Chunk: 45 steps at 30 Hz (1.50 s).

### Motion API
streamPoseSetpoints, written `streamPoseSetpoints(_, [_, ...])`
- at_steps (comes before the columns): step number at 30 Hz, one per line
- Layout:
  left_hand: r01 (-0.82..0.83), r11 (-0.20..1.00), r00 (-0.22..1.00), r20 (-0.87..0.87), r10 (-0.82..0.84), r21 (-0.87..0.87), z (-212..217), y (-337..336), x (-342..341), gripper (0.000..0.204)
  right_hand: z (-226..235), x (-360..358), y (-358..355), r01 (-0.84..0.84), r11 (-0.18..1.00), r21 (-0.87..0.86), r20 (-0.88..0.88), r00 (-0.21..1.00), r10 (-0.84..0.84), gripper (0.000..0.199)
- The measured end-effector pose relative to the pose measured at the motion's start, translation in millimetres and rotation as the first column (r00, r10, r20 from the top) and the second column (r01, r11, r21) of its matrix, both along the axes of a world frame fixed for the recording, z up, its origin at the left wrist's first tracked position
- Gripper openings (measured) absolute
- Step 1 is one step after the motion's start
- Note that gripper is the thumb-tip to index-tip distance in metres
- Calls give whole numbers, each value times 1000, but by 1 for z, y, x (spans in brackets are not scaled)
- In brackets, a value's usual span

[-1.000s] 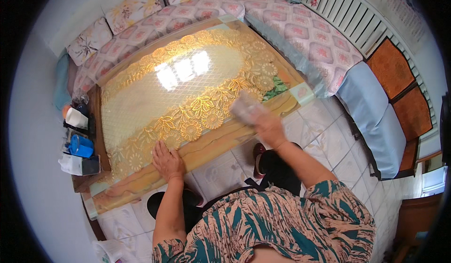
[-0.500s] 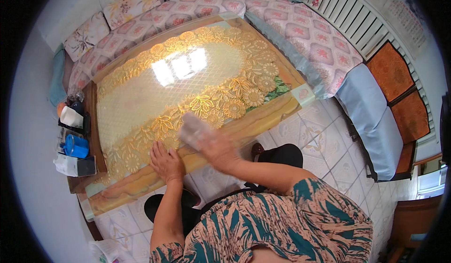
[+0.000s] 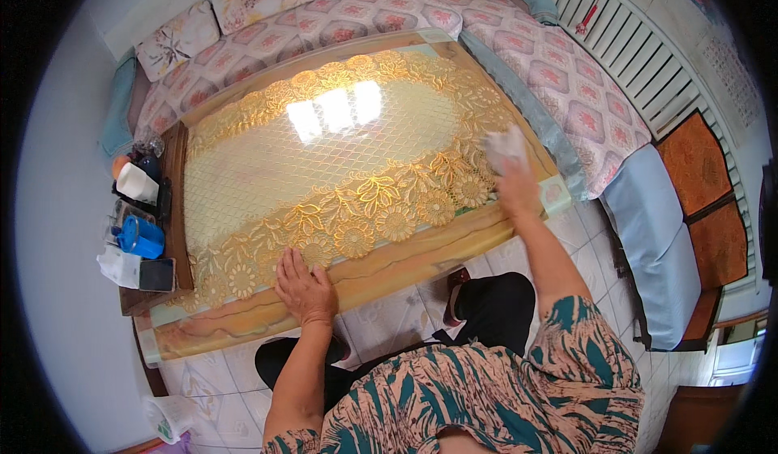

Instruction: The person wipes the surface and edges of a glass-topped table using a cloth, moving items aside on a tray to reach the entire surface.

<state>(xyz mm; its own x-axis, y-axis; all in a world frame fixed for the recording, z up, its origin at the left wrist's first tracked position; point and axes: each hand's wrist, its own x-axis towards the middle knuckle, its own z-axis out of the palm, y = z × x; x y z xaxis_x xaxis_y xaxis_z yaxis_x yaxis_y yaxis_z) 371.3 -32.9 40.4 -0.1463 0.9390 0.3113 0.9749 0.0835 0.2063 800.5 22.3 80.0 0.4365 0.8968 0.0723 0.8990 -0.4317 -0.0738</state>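
Observation:
My right hand grips a pale, bunched cloth, blurred by motion. It is over the right end of a gold, flower-patterned lace tablecloth with a shiny surface. This covers a low table with a marbled yellow-brown border. Close to the near edge, my left hand rests palm down on the border and lace, its fingers stretched out and holding nothing.
A wooden tray at the table's left end carries a blue mug, a white cup and a tissue box. Cushioned seating lines the far side. A white bin stands lower left.
My right hand has swept the cloth rightward, from the table's near middle to its right end. My left hand stays on the near edge. The whole view has shifted slightly.

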Motion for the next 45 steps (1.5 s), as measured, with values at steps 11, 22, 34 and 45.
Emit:
streamPoseSetpoints(11, [-6, 999, 1000, 11, 7, -38, 4, 2, 8, 52, -45, -44, -89, -115, 847, 519, 58, 993, 99, 54])
streamPoseSetpoints(22, [-1, 1000, 999, -37, 0, -31, 2, 0, 3, 52, -36, -259, -17, -708, 519, 479, 52, 613, 789, 43])
streamPoseSetpoints(34, [-3, 999, 1000, 16, 4, -53, 7, -2, 4, 54, -13, 2, 67, -38, 999, 20, 24, 999, 38, 51])
streamPoseSetpoints(45, [4, 996, 1000, 12, -3, -90, 13, 0, 9, 54, -50, -83, -47, -290, 872, 394, 95, 957, 275, 48])
